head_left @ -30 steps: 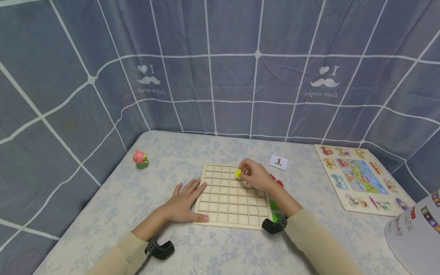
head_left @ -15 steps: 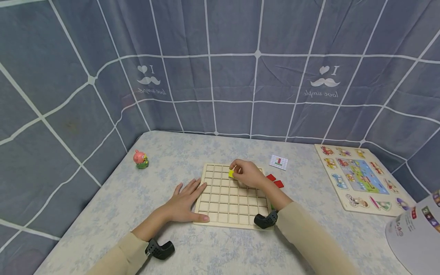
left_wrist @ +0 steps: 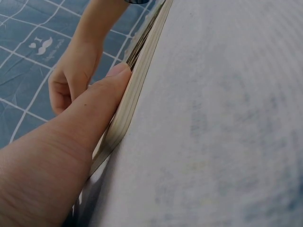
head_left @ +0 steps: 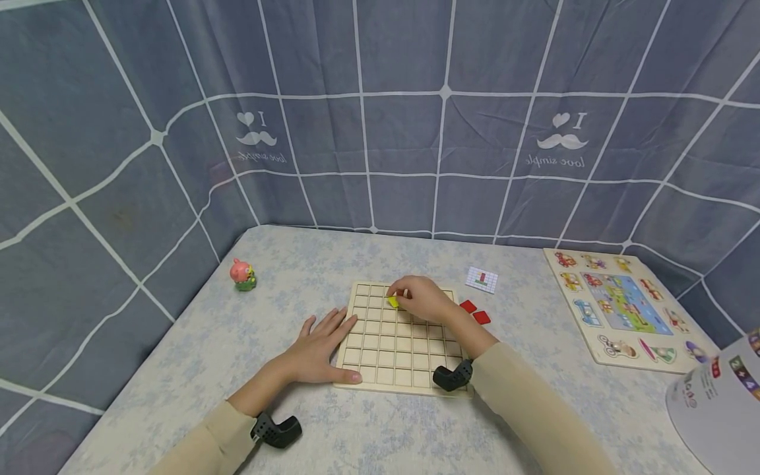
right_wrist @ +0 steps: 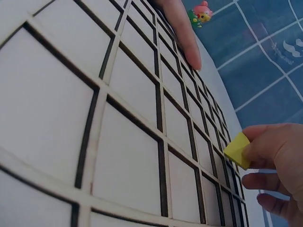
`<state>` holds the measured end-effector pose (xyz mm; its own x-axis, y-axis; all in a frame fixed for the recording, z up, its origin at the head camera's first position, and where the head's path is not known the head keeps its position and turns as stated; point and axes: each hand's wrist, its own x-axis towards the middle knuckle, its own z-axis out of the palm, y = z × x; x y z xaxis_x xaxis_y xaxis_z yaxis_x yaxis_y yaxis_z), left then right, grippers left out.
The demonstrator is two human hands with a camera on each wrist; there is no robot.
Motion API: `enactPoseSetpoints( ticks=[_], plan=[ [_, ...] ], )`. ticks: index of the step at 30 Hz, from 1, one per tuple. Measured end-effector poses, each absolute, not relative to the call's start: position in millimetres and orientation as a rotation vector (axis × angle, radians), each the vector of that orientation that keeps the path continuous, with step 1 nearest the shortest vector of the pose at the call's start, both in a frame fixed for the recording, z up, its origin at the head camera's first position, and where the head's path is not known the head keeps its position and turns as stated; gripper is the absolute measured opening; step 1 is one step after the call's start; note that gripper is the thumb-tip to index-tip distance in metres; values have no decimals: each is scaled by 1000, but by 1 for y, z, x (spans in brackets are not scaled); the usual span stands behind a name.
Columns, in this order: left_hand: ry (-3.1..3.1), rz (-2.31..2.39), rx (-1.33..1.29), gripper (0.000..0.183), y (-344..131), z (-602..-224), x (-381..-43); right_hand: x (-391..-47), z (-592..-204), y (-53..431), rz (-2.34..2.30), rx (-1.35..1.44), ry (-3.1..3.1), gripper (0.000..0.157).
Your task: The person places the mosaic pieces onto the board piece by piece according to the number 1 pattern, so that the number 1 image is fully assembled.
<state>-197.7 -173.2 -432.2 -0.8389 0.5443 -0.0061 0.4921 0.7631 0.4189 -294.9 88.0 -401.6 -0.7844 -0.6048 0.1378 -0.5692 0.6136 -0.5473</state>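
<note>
A wooden grid board (head_left: 386,359) with rows of square cells lies on the table. My left hand (head_left: 320,349) rests on its left side, fingers spread on the edge and thumb at the near corner. In the left wrist view the thumb (left_wrist: 102,97) presses along the board's rim. My right hand (head_left: 423,300) is over the far part of the board and pinches a yellow square tile (right_wrist: 238,150) between thumb and forefinger. The tile is tilted, close to the cells; whether it touches them I cannot tell.
Two red tiles (head_left: 481,318) lie right of the board. A small pattern card (head_left: 481,280) sits behind them. A picture puzzle board (head_left: 623,310) and a white tub (head_left: 715,402) stand at right, a pink-headed figurine (head_left: 243,274) at back left. A blue checked curtain (head_left: 404,132) surrounds the table.
My right hand has carried the yellow tile leftward across the far rows of the board. The red tiles have come into fuller view, and the green ones are now hidden. The left hand stays put.
</note>
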Motion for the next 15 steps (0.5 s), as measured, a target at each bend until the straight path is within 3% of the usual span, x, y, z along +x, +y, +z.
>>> enactPoseSetpoints(
  ticks=[15],
  plan=[
    [2824, 621, 843, 108, -173, -431, -197, -297, -403, 80, -833, -1133, 2773, 24]
  ],
)
